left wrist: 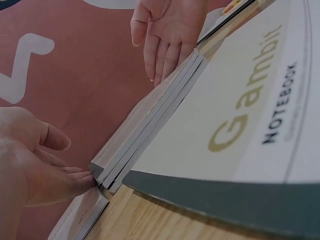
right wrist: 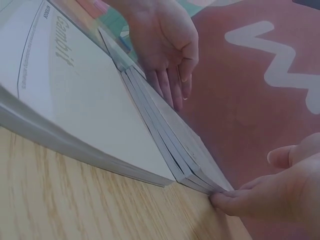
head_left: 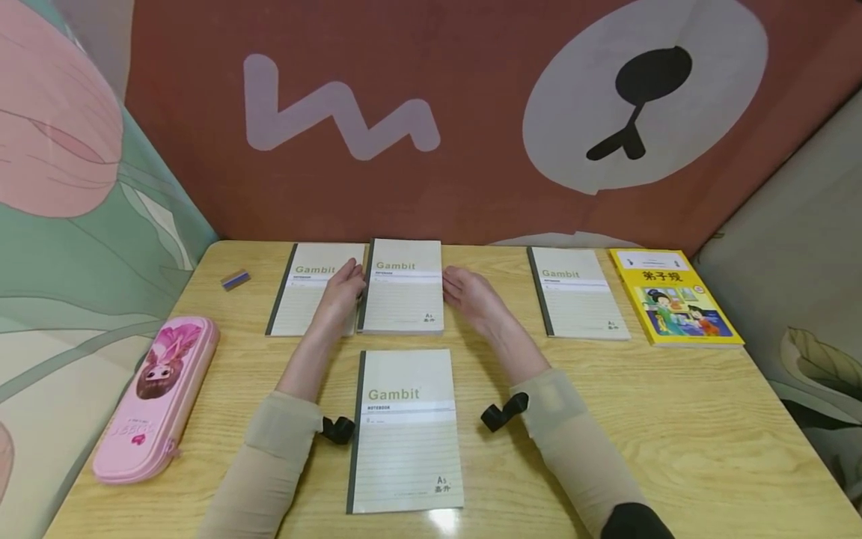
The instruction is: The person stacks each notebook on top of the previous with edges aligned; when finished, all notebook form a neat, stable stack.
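A small stack of Gambit notebooks (head_left: 402, 299) lies at the back middle of the table, its layered edges showing in both wrist views. My left hand (head_left: 339, 293), fingers fairly straight, touches the stack's dark spine side and is partly over the left notebook (head_left: 296, 299). On the opposite side, the fingertips of my right hand (head_left: 474, 296) rest against the page edges, also extended. Neither hand curls around the notebooks. Between my forearms, nearer to me, lies another Gambit notebook (head_left: 407, 442), which looms large in the left wrist view.
A pink pencil case (head_left: 158, 397) lies at the left, with a small blue-and-brown eraser-like block (head_left: 236, 280) behind it. Toward the right are another Gambit notebook (head_left: 578, 293) and a yellow book (head_left: 676, 298). A painted wall (head_left: 471, 195) borders the table's back edge.
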Tool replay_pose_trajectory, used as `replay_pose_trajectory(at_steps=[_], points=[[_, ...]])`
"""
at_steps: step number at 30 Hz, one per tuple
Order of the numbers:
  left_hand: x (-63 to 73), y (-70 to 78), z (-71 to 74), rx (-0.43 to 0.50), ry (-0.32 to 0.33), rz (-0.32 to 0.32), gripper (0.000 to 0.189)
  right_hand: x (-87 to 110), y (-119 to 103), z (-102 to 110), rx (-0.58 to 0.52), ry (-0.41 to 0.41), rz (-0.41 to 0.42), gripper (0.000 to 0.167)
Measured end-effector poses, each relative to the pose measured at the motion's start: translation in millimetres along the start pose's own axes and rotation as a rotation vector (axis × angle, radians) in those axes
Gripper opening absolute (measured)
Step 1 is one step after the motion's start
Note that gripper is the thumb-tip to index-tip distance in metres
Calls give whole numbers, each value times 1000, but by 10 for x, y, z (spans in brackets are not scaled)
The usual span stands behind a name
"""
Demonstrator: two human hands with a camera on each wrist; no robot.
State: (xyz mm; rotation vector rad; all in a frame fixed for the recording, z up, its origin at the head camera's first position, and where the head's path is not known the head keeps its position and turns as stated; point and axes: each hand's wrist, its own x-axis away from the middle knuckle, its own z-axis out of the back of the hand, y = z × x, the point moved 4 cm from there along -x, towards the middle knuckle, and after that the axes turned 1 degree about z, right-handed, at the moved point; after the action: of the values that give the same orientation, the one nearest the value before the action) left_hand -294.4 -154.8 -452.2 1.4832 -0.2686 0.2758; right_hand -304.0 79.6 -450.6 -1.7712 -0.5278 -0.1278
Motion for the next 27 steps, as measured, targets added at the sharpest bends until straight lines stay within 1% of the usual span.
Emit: replay_pose_trajectory(at_steps=[7,12,15,18,22,24,27], points=[[-16,11,-3,19,-5,-6,69,9,-11,-15,13,8,5,63],[-19,6,-6,43,4,-5,69,12,-6,-12,20,19,4,62],[15,27,3,59,23,-8,70,25,4,-5,9,25,7,64],[78,96,10,61,37,-22,68,66,-11,10,3,28,11,64],[163,225,35,12,42,-42,63,158,-68,25,40,14,19,64],[209,267,53,-33,41,-42,62,212,-76,34,86,10,16,65],[315,291,82,-117,23,-49,61,298,-40,42,150,9,-2,64]])
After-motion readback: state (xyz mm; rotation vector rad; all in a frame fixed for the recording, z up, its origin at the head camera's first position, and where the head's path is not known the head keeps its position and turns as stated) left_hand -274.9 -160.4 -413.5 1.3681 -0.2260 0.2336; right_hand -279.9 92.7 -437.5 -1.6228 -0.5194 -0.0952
